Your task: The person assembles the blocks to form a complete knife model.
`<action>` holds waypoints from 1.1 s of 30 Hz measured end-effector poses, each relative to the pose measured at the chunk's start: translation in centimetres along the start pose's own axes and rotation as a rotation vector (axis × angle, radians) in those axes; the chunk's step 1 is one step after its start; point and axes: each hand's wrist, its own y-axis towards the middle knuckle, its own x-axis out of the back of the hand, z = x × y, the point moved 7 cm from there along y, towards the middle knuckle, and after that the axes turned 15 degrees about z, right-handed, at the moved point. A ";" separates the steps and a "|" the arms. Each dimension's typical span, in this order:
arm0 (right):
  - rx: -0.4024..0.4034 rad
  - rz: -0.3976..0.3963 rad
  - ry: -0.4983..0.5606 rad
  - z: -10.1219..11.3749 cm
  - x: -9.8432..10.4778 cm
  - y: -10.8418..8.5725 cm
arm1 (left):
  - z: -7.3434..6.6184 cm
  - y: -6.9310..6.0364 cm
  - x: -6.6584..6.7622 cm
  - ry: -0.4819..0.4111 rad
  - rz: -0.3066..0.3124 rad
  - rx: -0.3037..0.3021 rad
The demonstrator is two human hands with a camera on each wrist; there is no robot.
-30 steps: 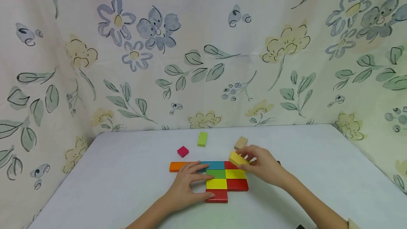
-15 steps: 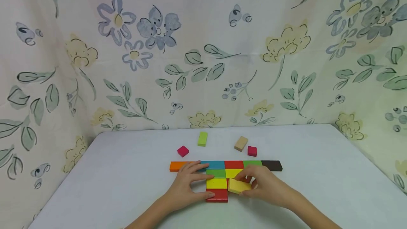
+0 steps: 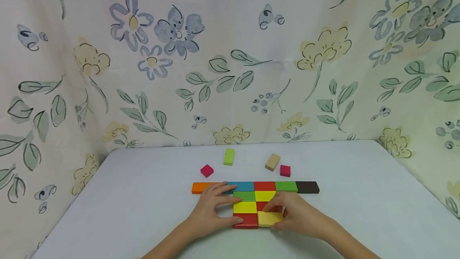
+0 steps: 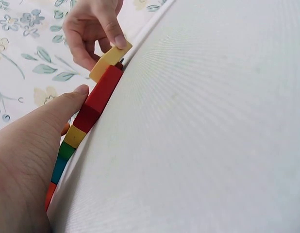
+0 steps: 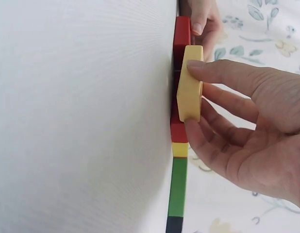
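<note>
My right hand (image 3: 298,217) pinches a pale yellow block (image 3: 269,220) between thumb and fingers. That block is at the right side of the front red block (image 3: 245,221), in front of another red block (image 3: 261,206). In the right wrist view the yellow block (image 5: 191,85) looks slightly raised; I cannot tell whether it touches the table. My left hand (image 3: 208,213) rests on the joined blocks with fingers spread, its thumb on the front red block and its fingertips by the green block (image 3: 246,196) and blue block (image 3: 244,186). Part of the orange block (image 3: 200,188) is hidden under it.
A row of blocks at the back ends in a black block (image 3: 308,187) on the right. Behind it lie a lime block (image 3: 229,157), a tan wooden block (image 3: 272,162) and two small crimson blocks, left (image 3: 207,171) and right (image 3: 285,170). A floral cloth (image 3: 230,71) hangs behind the white table (image 3: 359,187).
My right hand has carried the pale yellow block from above the back row toward the front and lowered it beside the front red block. The left hand has stayed in place.
</note>
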 end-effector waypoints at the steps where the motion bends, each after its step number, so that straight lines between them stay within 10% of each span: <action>1: -0.003 0.004 0.001 0.1 0.0 0.0 | 0.0 0.0 0.0 0.002 0.002 0.002; 12: -0.010 0.008 -0.003 -4.8 -1.7 1.1 | 0.1 0.0 -0.1 0.008 0.004 0.008; 22: 0.053 -0.007 0.050 -0.9 -0.6 0.2 | -0.1 0.0 0.1 0.012 -0.004 0.006; 33: 0.090 -0.008 0.098 -2.8 -0.7 0.6 | 0.0 0.1 0.0 0.010 0.002 0.015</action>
